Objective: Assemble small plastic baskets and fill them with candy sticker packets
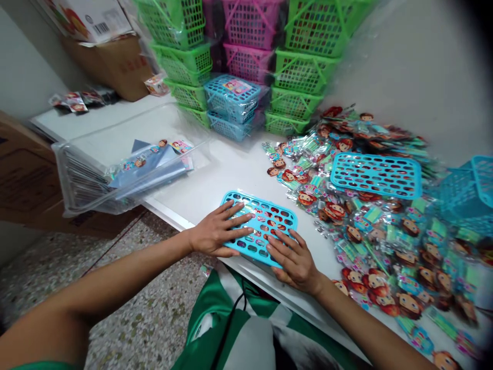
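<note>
**Both hands flat on a blue lid at the table's edge**

The left hand (215,234) and right hand (295,259) lie palm down on the lid (269,218). Their fingers are spread and nearly straight. Neither hand is closed around anything; they only press on its top. The lid rests on the white table (231,169) directly in front of the person, and its near long side comes right up to the table's front rim.

That position is the main risk. Uneven pressure from the palms, which sit on the near side, could tip or slide the lid off the edge onto the floor (134,288). The packets (274,223) visible through its holes could then spill. A harder push might bend the thin plastic or crease what lies beneath. A wide sweep of the right forearm could also drag the loose pile (385,231) just beside it.

The lid is a bright turquoise rectangle with rounded corners, pierced by rows of oval holes. It appears to be light, slightly flexible moulded plastic. A second lid (375,174) of the same kind lies on the pile. Stacked baskets (296,77) stand behind, and a clear bin (77,174) sits to the left.
</note>
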A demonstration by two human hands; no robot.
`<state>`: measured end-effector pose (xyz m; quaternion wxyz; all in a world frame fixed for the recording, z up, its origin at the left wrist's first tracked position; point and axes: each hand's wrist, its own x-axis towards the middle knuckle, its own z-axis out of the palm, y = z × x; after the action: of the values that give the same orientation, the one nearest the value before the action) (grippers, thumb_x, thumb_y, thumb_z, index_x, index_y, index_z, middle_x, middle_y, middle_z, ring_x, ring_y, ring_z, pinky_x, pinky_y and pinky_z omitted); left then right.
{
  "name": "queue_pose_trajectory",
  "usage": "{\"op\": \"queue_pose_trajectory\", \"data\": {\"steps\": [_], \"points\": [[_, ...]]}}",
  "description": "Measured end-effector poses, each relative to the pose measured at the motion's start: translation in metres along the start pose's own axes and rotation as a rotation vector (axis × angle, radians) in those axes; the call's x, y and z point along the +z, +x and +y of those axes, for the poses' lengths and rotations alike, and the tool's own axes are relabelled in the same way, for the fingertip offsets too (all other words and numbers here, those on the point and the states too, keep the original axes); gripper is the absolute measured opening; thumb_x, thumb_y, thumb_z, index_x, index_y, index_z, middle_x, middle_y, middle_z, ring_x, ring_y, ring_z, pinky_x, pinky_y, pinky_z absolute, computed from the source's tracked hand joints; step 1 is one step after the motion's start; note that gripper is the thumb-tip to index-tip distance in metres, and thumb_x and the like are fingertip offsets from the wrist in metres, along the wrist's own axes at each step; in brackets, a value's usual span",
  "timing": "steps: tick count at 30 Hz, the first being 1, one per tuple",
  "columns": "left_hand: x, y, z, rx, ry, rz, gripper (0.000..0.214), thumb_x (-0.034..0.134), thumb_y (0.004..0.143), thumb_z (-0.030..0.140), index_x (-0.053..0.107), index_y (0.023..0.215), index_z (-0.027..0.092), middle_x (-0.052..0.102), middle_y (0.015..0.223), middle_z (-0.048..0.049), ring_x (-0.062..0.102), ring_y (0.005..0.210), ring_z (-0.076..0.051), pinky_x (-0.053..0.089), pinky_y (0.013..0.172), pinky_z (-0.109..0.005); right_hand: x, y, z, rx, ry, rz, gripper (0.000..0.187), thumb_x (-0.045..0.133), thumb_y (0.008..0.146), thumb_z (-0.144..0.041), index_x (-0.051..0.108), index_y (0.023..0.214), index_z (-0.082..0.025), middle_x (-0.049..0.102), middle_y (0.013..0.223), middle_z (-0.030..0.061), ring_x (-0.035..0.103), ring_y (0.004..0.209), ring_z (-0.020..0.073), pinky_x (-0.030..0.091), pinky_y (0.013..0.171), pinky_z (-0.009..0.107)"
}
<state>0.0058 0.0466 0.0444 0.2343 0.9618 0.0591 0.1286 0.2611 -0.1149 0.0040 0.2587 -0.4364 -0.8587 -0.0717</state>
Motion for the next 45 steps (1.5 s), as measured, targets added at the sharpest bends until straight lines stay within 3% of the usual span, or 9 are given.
{"op": "queue_pose_trajectory", "data": {"steps": [4,9,17,23,27,30,32,37,45], "points": [[0.004,-0.004,0.008,-0.107,0.046,0.105,0.067,0.056,0.080,0.046,0.030,0.141,0.034,0.034,0.147,-0.0012,0.017,0.140,-0.030,0.001,0.113,-0.055,0.003,-0.002,-0.002,0.010,0.041,0.042,0.049,0.049,0.086,-0.034,0.046,0.132,-0.016,0.055,0.130,0.0109,0.037,0.131,0.0285,0.029,0.105,0.054],[0.044,-0.011,0.022,-0.477,-0.089,0.634,0.054,0.035,0.093,0.030,0.021,0.145,0.025,0.010,0.155,-0.0055,0.012,0.142,-0.025,0.014,0.114,-0.049,0.011,-0.005,-0.006,0.076,0.106,0.124,0.050,0.042,0.085,-0.022,0.043,0.134,-0.016,0.051,0.135,0.0126,0.039,0.130,0.0285,0.029,0.104,0.056],[0.076,0.000,0.040,-0.849,-0.488,1.103,0.050,0.035,0.093,0.039,0.041,0.137,0.015,0.043,0.142,-0.0076,0.036,0.133,-0.024,0.024,0.113,-0.041,-0.022,0.029,-0.010,0.150,0.181,0.056,0.028,0.045,0.085,-0.014,0.060,0.108,-0.017,0.067,0.109,0.0089,0.058,0.106,0.0207,0.043,0.089,0.038],[0.076,-0.001,0.037,-0.882,-0.508,1.096,0.050,0.035,0.094,0.039,0.042,0.136,0.014,0.067,0.106,-0.0088,0.062,0.096,-0.021,0.051,0.085,-0.035,-0.015,0.081,-0.009,0.334,-0.174,-0.042,0.032,0.047,0.091,-0.032,0.054,0.062,-0.019,0.055,0.058,0.0036,0.054,0.059,0.0181,0.039,0.059,0.032],[0.084,0.004,0.046,-0.893,-0.462,1.135,0.048,0.033,0.094,0.037,0.045,0.135,0.014,0.063,0.117,-0.0098,0.062,0.101,-0.021,0.050,0.090,-0.036,-0.006,0.091,0.002,0.255,-0.190,-0.057,0.023,0.047,0.090,-0.026,0.060,0.103,-0.013,0.061,0.108,0.0157,0.054,0.102,0.0292,0.040,0.086,0.044],[0.095,0.011,0.060,-0.865,-0.433,1.187,0.047,0.035,0.093,0.035,0.045,0.135,0.015,0.053,0.132,-0.0096,0.051,0.120,-0.022,0.042,0.102,-0.037,-0.008,0.090,0.014,0.247,-0.084,-0.117,0.052,0.040,0.089,-0.020,0.030,0.139,-0.006,0.032,0.144,0.0201,0.029,0.132,0.0318,0.029,0.103,0.050],[0.102,0.014,0.069,-0.854,-0.440,1.214,0.047,0.036,0.093,0.033,0.043,0.136,0.015,0.052,0.134,-0.0100,0.048,0.123,-0.023,0.041,0.104,-0.038,-0.010,0.091,0.022,0.291,-0.010,-0.188,0.055,0.036,0.092,-0.021,0.020,0.143,-0.008,0.038,0.141,0.0176,0.033,0.130,0.0270,0.029,0.104,0.047],[0.108,0.016,0.076,-0.823,-0.462,1.198,0.049,0.036,0.093,0.030,0.037,0.139,0.015,0.049,0.136,-0.0117,0.046,0.125,-0.024,0.040,0.105,-0.040,-0.013,0.111,0.035,0.414,0.124,-0.282,0.035,0.044,0.093,-0.032,0.046,0.127,-0.025,0.059,0.114,0.0054,0.051,0.107,0.0217,0.034,0.097,0.044],[0.109,0.017,0.075,-0.832,-0.429,1.155,0.048,0.028,0.095,0.022,0.030,0.142,0.017,0.040,0.143,-0.0097,0.036,0.132,-0.021,0.033,0.110,-0.037,-0.012,0.133,0.042,0.463,0.239,-0.271,0.023,0.054,0.086,-0.030,0.058,0.107,-0.022,0.058,0.099,0.0053,0.052,0.097,0.0222,0.038,0.086,0.039]]}}
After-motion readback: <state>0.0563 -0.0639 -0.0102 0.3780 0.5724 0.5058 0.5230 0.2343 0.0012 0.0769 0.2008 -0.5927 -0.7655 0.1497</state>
